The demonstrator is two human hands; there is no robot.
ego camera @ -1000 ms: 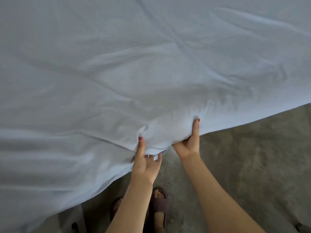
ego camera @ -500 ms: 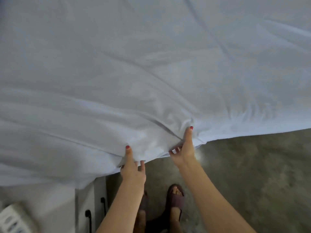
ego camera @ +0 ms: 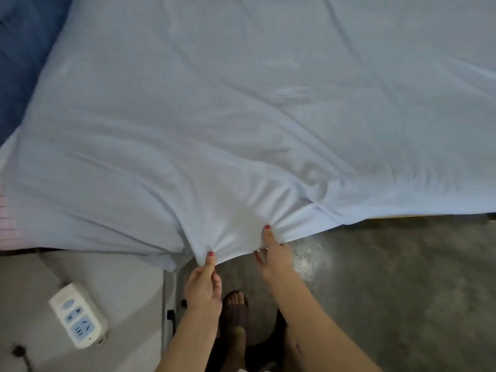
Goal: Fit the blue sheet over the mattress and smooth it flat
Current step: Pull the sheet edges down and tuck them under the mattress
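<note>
So over on the far left there's a white power strip (ego camera: 77, 315) lying on a grey surface (ego camera: 128, 291), down and left of the blue sheet (ego camera: 241, 116). Up in the top left corner, past the sheet's edge, a darker blue fabric (ego camera: 24, 49) shows. The sheet itself is spread wide across the bed, wrinkled, with creases bunching toward its near edge. The person's left hand (ego camera: 204, 283) pinches that near edge, thumb on top of the fabric with the cloth gathered under it. Just right of it, the right hand (ego camera: 273, 253) grips the same edge, thumb pressed on top, fingers tucked under. Below the sheet's edge is a concrete floor (ego camera: 389, 277), and a foot in a dark sandal (ego camera: 234, 310) stands between the two forearms.
</note>
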